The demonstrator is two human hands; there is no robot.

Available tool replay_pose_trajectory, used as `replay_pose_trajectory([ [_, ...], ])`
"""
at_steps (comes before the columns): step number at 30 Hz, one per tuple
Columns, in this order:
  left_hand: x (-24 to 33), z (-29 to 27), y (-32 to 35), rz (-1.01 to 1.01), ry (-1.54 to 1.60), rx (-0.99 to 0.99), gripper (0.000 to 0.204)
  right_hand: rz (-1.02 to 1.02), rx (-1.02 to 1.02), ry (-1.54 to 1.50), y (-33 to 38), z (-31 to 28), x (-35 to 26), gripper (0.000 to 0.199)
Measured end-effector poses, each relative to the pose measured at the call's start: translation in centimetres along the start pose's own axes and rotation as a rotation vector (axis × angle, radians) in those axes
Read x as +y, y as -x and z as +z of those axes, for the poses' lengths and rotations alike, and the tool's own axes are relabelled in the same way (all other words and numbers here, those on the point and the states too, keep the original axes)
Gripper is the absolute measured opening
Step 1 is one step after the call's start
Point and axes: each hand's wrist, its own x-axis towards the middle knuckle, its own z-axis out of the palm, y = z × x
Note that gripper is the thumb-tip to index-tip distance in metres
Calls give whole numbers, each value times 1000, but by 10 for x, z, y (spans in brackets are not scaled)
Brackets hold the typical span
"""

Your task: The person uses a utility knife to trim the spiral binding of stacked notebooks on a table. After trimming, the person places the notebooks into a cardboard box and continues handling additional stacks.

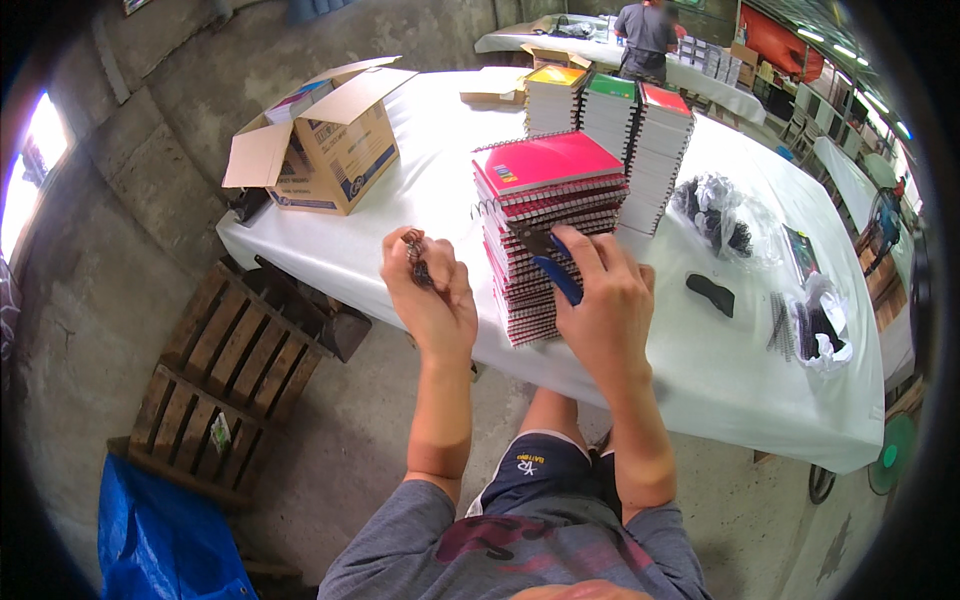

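Note:
A tall stack of spiral notebooks (550, 165) with red covers stands near the front edge of the table. My right hand (605, 290) is closed around blue-handled pliers (556, 275), whose dark jaws lie against the coil edges on the stack's near side. To the left of the stack, my left hand (430, 285) is raised with its fingers curled round a small bunch of dark wire coil (415, 258). Part of that bunch is hidden by the fingers.
On the white-covered table (430, 160) are an open cardboard box (340, 150), more notebook stacks (605, 105), a plastic bag of black coils (715, 215), a dark flat object (710, 293) and another bag (825, 330). A wooden pallet (220, 380) is at left. A person (647, 40) stands beyond.

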Motion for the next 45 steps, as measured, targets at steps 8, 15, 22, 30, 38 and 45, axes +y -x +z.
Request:
replay_pose_trajectory([
  [8,2,1,-26,-387,175,356,23,-29,85,57,-5,-7,-4,60],
  [15,3,15,-21,-105,-785,-103,28,-32,39,105,-10,-7,-8,57],
  [22,-3,18,-11,-35,-840,-93,21,-63,49,135,-11,-5,-13,52],
  [30,-12,12,-12,119,-1108,-161,14,-26,26,-4,-11,-4,-2,50],
  [38,-16,8,-9,539,-1411,-240,14,-33,39,-63,-8,0,3,32],
  [45,-3,8,-18,999,-1547,-276,10,-60,6,-19,-13,0,5,25],
])
